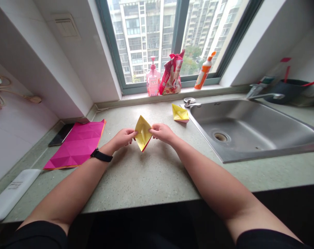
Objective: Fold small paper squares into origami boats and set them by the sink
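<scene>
A folded paper boat (142, 133), yellow inside with a bit of red at its lower edge, is held up over the counter between my two hands. My left hand (125, 137) pinches its left side, thumb on the yellow face. On the opposite side my right hand (160, 132) grips it the same way. Farther back, beside the sink, a second yellow paper boat (180, 113) with a pink underside rests on the counter. Creased magenta paper sheets (77, 143), with an orange edge showing, lie left of my left hand.
A steel sink (211, 147) with a tap (267, 95) takes up the right side. On the sill stand a pink pump bottle (153, 79), a red bag (172, 76) and an orange-and-white bottle (204, 73). A dark flat object (60, 134) and a white device (14, 193) lie at the left.
</scene>
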Demonstrator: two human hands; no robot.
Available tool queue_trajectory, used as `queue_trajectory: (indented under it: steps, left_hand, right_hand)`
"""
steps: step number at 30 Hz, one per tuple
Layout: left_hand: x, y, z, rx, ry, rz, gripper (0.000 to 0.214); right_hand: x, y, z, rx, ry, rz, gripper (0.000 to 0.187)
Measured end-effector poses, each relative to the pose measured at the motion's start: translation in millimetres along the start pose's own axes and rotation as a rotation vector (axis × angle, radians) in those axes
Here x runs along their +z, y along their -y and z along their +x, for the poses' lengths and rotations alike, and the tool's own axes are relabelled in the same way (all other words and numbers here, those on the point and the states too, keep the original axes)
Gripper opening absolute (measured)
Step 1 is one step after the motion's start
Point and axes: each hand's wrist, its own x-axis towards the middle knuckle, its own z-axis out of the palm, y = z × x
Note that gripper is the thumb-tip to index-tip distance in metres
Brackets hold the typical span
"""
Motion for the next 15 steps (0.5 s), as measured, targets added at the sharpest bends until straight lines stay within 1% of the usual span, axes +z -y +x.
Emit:
queue_trajectory:
  steps: [3,6,8,11,12,15]
  left_hand:
    - [1.6,-11.6,15.7,-0.027,0.012,0.012,0.036]
    - [4.8,-21.2,38.0,-0.052,0.020,0.022,0.031]
    - [8.7,-26.6,56.4,-0.075,0.008,0.014,0.026]
    - [18.2,-35.5,86.1,-0.101,-0.013,-0.016,0.023]
    - [22.5,-39.0,95.7,-0.104,-0.017,-0.026,0.022]
    - [37.8,-50.7,121.4,-0.105,-0.018,-0.042,0.021]
  right_hand:
    - [-7.2,-6.3,3.5,0.037,-0.098,-0.024,0.007]
    - [-19.7,-13.0,7.2,0.076,-0.250,-0.066,0.007]
    - [-30.5,-17.4,8.8,0.067,-0.405,-0.093,0.015]
    - [-49.3,-25.9,9.4,-0.002,-0.688,-0.098,0.028]
    - [-56.3,-29.9,9.4,-0.032,-0.765,-0.093,0.032]
    - [-78.8,-46.2,9.4,-0.121,-0.920,-0.150,0.039]
